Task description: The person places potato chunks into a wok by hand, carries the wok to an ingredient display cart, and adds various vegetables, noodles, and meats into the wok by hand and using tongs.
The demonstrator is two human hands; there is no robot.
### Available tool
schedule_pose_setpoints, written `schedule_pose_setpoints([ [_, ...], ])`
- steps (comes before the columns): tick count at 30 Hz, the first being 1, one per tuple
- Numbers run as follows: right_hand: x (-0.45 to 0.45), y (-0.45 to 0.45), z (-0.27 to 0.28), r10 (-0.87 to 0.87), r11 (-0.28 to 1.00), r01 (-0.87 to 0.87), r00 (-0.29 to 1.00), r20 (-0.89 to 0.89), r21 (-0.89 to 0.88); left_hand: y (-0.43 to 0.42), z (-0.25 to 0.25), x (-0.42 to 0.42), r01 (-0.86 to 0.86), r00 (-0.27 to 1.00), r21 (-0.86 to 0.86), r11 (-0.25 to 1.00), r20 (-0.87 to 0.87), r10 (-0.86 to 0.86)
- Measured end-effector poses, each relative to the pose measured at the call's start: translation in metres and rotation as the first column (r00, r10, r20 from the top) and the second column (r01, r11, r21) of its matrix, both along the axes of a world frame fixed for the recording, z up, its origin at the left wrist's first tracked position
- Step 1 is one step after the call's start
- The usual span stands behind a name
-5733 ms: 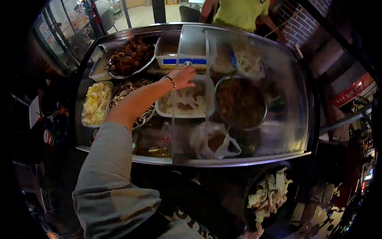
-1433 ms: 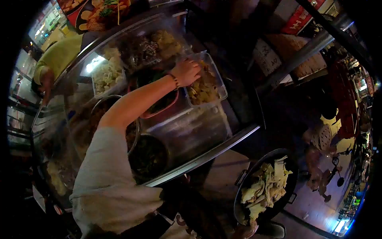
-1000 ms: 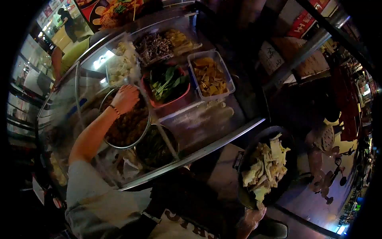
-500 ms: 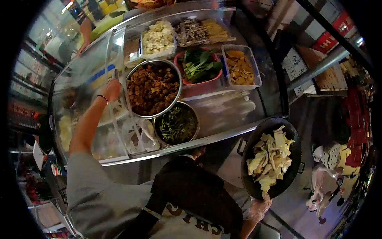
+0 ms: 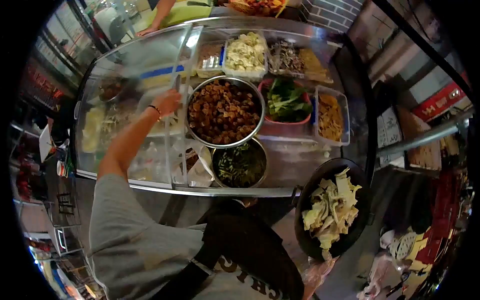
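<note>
My left hand, with a dark bracelet at the wrist, reaches over the display case. Its fingers are closed around an upright handle on the sliding glass panel. My right hand, in a clear plastic glove, grips the near rim of a black two-handled pan; its fingers are partly hidden. Pale torn cabbage leaves are heaped in that pan, beside the case's front right corner. Right of my left hand stands a steel bowl of brown chunks, with a steel bowl of chopped green vegetables in front of it.
Inside the case are a pink basket of leafy greens, a tub of orange-brown slices, a tub of pale florets and a white plastic bag. A metal edge runs along the front. Another person's arm rests beyond the glass.
The view has swung left, so the case and its contents appear farther right. My left hand stays at the panel handle. The pan remains in my right hand at the case's corner.
</note>
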State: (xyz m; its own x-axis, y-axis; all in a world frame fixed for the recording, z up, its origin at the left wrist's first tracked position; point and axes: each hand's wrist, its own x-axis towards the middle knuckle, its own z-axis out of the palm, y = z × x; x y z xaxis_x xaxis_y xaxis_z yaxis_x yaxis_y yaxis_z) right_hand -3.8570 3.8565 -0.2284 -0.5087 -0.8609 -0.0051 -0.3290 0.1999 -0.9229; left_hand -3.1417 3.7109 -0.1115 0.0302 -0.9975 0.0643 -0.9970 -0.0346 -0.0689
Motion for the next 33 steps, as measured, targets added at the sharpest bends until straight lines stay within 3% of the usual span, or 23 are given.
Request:
schedule_pose_setpoints([
  [1, 0.000, -0.005, 0.002, 0.012, 1.000, -0.012, 1.000, -0.001, -0.006, 0.011, 0.003, -0.017, 0.066, 0.996, -0.093, 0.993, -0.055, -0.071],
  [3, 0.001, -0.014, 0.011, 0.031, 0.999, -0.031, 1.000, 0.001, 0.026, 0.030, 0.020, -0.082, -0.137, 0.988, -0.051, 0.989, -0.085, 0.132],
  [5, 0.004, -0.021, 0.027, 0.029, 0.993, -0.030, 1.000, 0.011, 0.112, 0.060, 0.000, -0.135, -0.124, 0.729, -0.151, 0.981, -0.684, -0.014],
  [6, 0.008, -0.025, 0.038, 0.016, 0.982, -0.018, 1.000, 0.013, 0.186, 0.067, 0.009, -0.180, -0.127, 0.689, -0.062, 0.990, -0.723, 0.043],
  [7, 0.010, -0.026, 0.052, -0.029, 0.961, 0.011, 0.998, 0.062, 0.276, 0.078, -0.007, -0.200, 0.051, -0.064, 0.124, 0.991, -0.990, 0.127],
  [9, 0.016, -0.023, 0.082, -0.257, 0.904, 0.106, 0.910, 0.326, 0.414, 0.107, 0.009, -0.276, 0.237, -0.338, 0.154, 0.959, -0.913, 0.230],
  [10, 0.017, -0.021, 0.095, -0.432, 0.861, 0.191, 0.765, 0.478, 0.472, 0.118, 0.016, -0.305, 0.326, -0.463, 0.160, 0.932, -0.832, 0.305],
  [11, -0.008, -0.016, 0.068, -0.105, 0.938, -0.034, 0.922, 0.373, 0.346, 0.121, 0.018, -0.326, 0.319, -0.473, 0.165, 0.933, -0.825, 0.308],
  [12, -0.016, -0.022, 0.054, 0.170, 0.959, -0.229, 0.937, 0.306, 0.167, 0.121, 0.018, -0.342, 0.335, -0.548, 0.200, 0.921, -0.753, 0.363],
  [14, -0.021, -0.033, 0.039, 0.626, 0.769, -0.594, 0.775, 0.087, -0.236, 0.121, 0.032, -0.351, 0.359, -0.618, 0.234, 0.903, -0.666, 0.418],
  [16, -0.003, -0.063, 0.054, 0.414, 0.901, -0.395, 0.666, 0.621, -0.178, 0.127, 0.054, -0.356, 0.123, -0.578, 0.526, 0.842, -0.651, 0.491],
  [18, 0.012, -0.100, 0.064, 0.384, 0.820, -0.550, 0.733, 0.561, 0.157, 0.133, 0.042, -0.344, 0.123, -0.612, 0.520, 0.845, -0.631, 0.477],
  [19, 0.016, -0.112, 0.068, 0.386, 0.764, -0.587, 0.748, 0.539, 0.267, 0.139, 0.038, -0.337, 0.196, -0.674, 0.411, 0.890, -0.603, 0.427],
  [20, 0.019, -0.115, 0.073, 0.442, 0.709, -0.659, 0.694, 0.568, 0.253, 0.142, 0.038, -0.335, 0.255, -0.733, 0.290, 0.923, -0.564, 0.380],
  [22, 0.035, -0.129, 0.092, 0.498, 0.640, -0.730, 0.630, 0.596, 0.238, 0.150, 0.049, -0.338, 0.225, -0.598, -0.105, 0.969, -0.800, 0.052],
  [25, 0.075, -0.152, 0.130, 0.613, 0.507, -0.855, 0.272, 0.742, -0.105, 0.170, 0.002, -0.327, 0.118, -0.351, -0.282, 0.952, -0.909, -0.226],
  [26, 0.079, -0.163, 0.127, 0.614, 0.503, -0.857, 0.268, 0.742, -0.107, 0.179, -0.009, -0.327, 0.056, -0.247, -0.129, 0.990, -0.963, -0.112],
  [27, 0.082, -0.179, 0.119, 0.840, 0.289, -0.941, 0.160, 0.518, -0.177, 0.185, -0.019, -0.324, 0.017, -0.197, -0.063, 0.998, -0.979, -0.058],
  [28, 0.092, -0.190, 0.135, 0.815, 0.235, -0.971, 0.178, 0.551, -0.035, 0.186, -0.013, -0.324, -0.022, -0.151, 0.005, 1.000, -0.988, 0.001],
  [29, 0.102, -0.201, 0.150, 0.793, 0.163, -0.981, 0.194, 0.577, 0.105, 0.186, 0.028, -0.334, -0.110, -0.503, 0.132, 0.985, -0.862, 0.060],
  [30, 0.109, -0.222, 0.155, 0.802, 0.168, -0.980, 0.198, 0.563, 0.104, 0.183, 0.050, -0.336, -0.135, -0.790, 0.281, 0.950, -0.609, 0.067],
  [31, 0.111, -0.249, 0.153, 0.925, -0.031, -0.996, 0.002, 0.379, 0.081, 0.190, 0.034, -0.327, -0.160, -0.755, 0.273, 0.949, -0.653, 0.061],
  [33, 0.144, -0.304, 0.164, 0.972, -0.150, -0.978, -0.118, 0.205, 0.147, 0.194, 0.041, -0.315, -0.258, -0.712, 0.257, 0.931, -0.702, -0.004],
])
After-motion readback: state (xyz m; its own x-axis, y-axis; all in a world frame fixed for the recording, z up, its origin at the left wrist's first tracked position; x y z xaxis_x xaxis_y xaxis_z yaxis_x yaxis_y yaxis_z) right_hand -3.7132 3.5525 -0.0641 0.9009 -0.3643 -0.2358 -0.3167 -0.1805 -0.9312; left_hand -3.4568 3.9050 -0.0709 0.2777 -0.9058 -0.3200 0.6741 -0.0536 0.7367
